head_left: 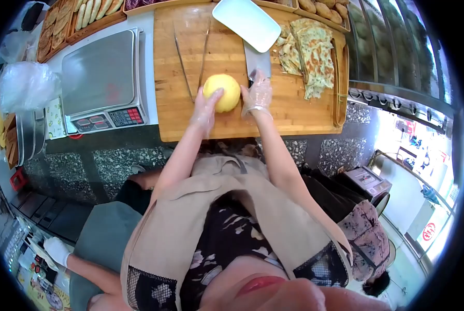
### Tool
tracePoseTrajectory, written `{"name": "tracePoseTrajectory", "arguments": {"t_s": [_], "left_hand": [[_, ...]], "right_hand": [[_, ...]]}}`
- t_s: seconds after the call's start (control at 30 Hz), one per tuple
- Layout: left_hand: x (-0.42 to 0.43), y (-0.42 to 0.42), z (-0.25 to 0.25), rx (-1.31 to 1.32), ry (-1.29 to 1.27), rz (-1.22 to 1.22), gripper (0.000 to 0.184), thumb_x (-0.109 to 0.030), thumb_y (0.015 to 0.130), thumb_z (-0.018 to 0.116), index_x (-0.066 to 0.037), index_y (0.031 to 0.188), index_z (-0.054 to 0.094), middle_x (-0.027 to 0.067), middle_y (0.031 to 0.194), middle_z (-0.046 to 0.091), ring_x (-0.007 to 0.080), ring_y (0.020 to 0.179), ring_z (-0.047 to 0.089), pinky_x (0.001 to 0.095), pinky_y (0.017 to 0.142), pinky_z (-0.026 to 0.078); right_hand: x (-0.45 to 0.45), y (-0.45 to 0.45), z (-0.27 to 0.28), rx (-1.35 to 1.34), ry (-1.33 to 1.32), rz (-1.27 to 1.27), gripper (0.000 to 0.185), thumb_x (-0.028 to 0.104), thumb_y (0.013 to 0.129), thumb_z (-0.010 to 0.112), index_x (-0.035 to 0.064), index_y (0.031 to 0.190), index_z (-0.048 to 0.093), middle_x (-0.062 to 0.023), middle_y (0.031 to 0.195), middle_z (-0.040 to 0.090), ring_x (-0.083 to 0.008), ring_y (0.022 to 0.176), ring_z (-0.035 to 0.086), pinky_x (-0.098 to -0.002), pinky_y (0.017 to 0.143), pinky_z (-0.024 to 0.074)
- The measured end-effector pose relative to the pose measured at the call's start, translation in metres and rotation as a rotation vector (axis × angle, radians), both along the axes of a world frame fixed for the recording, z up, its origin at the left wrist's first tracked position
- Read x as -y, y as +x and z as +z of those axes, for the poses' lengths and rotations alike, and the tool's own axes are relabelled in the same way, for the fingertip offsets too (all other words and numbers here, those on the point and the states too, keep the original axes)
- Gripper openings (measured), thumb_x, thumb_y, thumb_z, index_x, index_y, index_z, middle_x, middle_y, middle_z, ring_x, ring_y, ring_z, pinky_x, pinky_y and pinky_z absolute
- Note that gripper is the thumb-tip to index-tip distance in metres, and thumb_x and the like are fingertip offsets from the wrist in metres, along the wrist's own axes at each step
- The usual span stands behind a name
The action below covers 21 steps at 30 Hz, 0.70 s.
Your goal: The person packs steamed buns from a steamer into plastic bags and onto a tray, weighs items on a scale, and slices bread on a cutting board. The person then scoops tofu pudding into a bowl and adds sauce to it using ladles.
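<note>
My left hand (pixel 206 108), in a clear plastic glove, grips a round yellow bun (pixel 226 93) from its left side, thumb across the front. The bun is over the near middle of a wooden cutting board (pixel 289 111). To its right, my gloved right hand (pixel 258 94) has its thumb apart from its fingers. A broad knife blade (pixel 257 61) lies just beyond that hand; part of the dark handle shows and the rest is hidden under the hand. Metal tongs (pixel 183 57) lie on the board to the left of the bun.
A white tray (pixel 246 23) overlaps the knife's far end. Cut flatbread (pixel 317 57) lies on the right side. A scale (pixel 100 72) stands left of the board, below bread trays (pixel 95 26). Another person's gloved hand (pixel 57 251) shows at lower left.
</note>
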<state>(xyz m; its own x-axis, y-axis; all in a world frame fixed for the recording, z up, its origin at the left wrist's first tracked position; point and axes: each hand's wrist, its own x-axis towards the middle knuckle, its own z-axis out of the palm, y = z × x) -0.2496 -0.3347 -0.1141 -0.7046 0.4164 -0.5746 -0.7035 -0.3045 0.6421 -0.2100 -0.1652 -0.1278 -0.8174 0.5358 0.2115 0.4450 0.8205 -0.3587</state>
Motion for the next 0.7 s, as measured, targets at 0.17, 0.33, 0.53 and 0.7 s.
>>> {"name": "tracePoseTrajectory", "arguments": {"t_s": [0.17, 0.33, 0.53, 0.7], "left_hand": [[-0.026, -0.029, 0.011, -0.107, -0.221, -0.119, 0.062, -0.019, 0.080, 0.071, -0.005, 0.131, 0.037, 0.0121, 0.118, 0.053, 0.0207, 0.110, 0.051, 0.0328, 0.095, 0.041], [-0.049, -0.029, 0.005, -0.114, -0.219, -0.203, 0.057, -0.025, 0.083, 0.066, -0.008, 0.131, 0.041, 0.0145, 0.120, 0.050, 0.0250, 0.111, 0.049, 0.0384, 0.096, 0.038], [-0.043, -0.010, -0.009, -1.137, -1.019, -0.257, 0.054, -0.028, 0.074, 0.070, -0.013, 0.122, 0.052, 0.0182, 0.126, 0.043, 0.0366, 0.114, 0.040, 0.0488, 0.096, 0.033], [-0.042, -0.012, 0.006, -1.240, -0.903, -0.484, 0.059, -0.024, 0.070, 0.075, -0.006, 0.120, 0.050, 0.0187, 0.127, 0.043, 0.0379, 0.117, 0.041, 0.0445, 0.099, 0.036]], "right_hand": [[-0.025, 0.035, 0.004, 0.377, -0.183, -0.005, 0.060, 0.013, 0.079, 0.057, 0.0125, 0.135, 0.036, -0.0217, 0.104, 0.059, -0.0397, 0.091, 0.058, -0.0466, 0.079, 0.0470], [-0.024, 0.107, 0.084, 0.400, -0.293, 0.014, 0.048, 0.014, 0.082, 0.053, 0.0231, 0.128, 0.049, -0.0188, 0.097, 0.064, -0.0368, 0.085, 0.063, -0.0461, 0.075, 0.0495], [0.002, 0.086, 0.102, -0.038, -0.369, 0.040, 0.030, 0.021, 0.089, 0.053, 0.0170, 0.118, 0.055, -0.0195, 0.078, 0.065, -0.0395, 0.067, 0.061, -0.0482, 0.060, 0.0487], [-0.004, 0.061, 0.104, 0.377, -0.291, 0.017, 0.018, 0.023, 0.092, 0.047, 0.0043, 0.092, 0.046, -0.0242, 0.066, 0.058, -0.0422, 0.065, 0.059, -0.0531, 0.057, 0.0447]]}}
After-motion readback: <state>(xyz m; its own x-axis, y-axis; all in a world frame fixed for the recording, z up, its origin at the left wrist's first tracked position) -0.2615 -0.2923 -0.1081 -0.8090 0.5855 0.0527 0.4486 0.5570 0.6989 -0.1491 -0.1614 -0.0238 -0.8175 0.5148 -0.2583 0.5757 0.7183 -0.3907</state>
